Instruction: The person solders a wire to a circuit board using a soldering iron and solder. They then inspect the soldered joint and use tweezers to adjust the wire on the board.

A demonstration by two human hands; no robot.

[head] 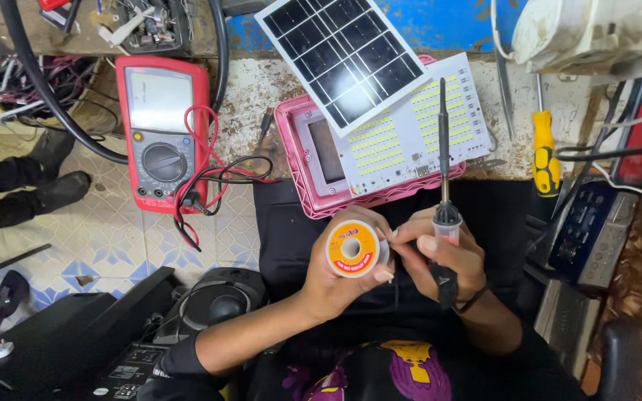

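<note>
My left hand grips a small spool of solder wire with an orange and white label, held over my lap. My right hand is closed around a soldering iron whose thin dark shaft points away from me, up over a white LED panel. The fingertips of both hands meet beside the spool. The LED panel lies on a pink housing, and a small solar panel rests partly across them.
A red multimeter with red and black leads lies at the left on the worn bench edge. A yellow-handled screwdriver sits at the right. Black equipment stands by my left leg, a dark device at the right. Another person's shoes show at far left.
</note>
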